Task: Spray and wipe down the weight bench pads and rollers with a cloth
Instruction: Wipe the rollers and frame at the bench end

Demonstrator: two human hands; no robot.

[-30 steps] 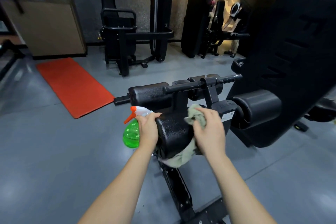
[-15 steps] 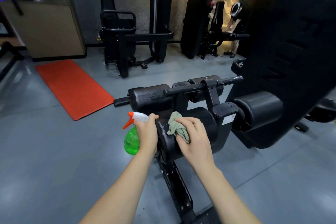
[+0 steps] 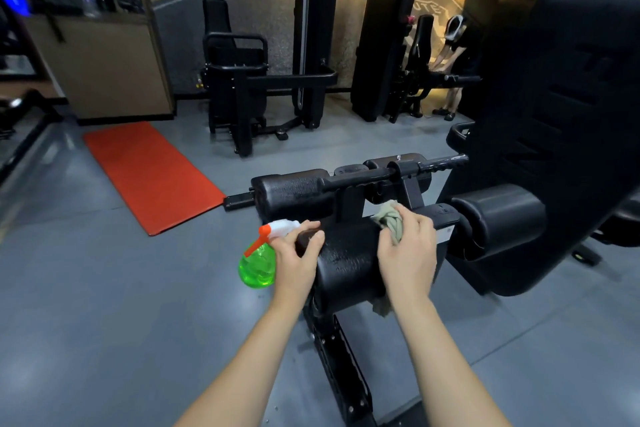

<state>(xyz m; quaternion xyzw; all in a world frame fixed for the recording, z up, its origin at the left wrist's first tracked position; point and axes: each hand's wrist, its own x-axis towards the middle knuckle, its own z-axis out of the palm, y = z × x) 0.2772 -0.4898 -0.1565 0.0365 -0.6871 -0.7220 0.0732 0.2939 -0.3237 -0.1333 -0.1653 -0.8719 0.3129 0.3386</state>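
- Head view catches you mid-wipe. Your right hand has its fingers curled round the bunched cloth and presses it on the upper right part of the near roller at frame centre. A tail of cloth hangs below your wrist.
- Your left hand grips the neck of the green spray bottle, just left of the roller. Part of that hand rests on the roller's left end, apparently steadying it.
- The roller's skin shines in patches, so I judge spraying here is done and wiping is the step in hand.
- Next, you likely need to draw the cloth leftward and round the underside. After that come the 2 far rollers just behind, the round pad and the big back pad at right.
- Underfoot is a smooth grey floor, with a red mat at middle left.
- Black machines line the back wall, and a wooden cabinet stands at upper left. Another person bends over equipment at upper right.
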